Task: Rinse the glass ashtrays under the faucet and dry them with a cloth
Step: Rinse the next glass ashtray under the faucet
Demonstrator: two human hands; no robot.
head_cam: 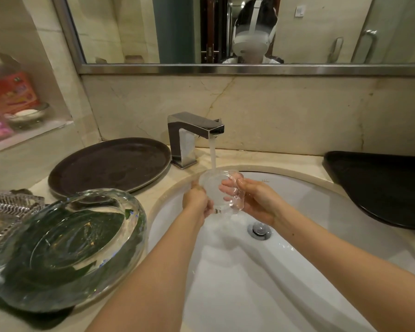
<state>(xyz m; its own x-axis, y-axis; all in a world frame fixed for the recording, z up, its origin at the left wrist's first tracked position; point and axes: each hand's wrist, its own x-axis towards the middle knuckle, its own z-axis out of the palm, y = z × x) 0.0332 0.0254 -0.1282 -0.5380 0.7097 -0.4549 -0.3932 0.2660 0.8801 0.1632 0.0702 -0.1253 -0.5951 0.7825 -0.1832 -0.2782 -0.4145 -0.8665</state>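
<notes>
A small round glass ashtray (213,188) is held tilted over the white sink (309,200), under the water running from the chrome faucet (192,135). My left hand (195,200) grips its left and lower rim. My right hand (252,200) holds its right side, fingers curled onto the glass. A large round glass ashtray (67,248) lies tilted on a dark cloth (46,319) on the counter at the left. A square cut-glass ashtray (7,209) sits behind it at the far left.
A round dark tray (110,164) lies on the counter left of the faucet. A black tray (379,185) sits at the right of the sink. A wall niche at the left holds a soap dish (27,113) and coloured packets. A mirror runs above.
</notes>
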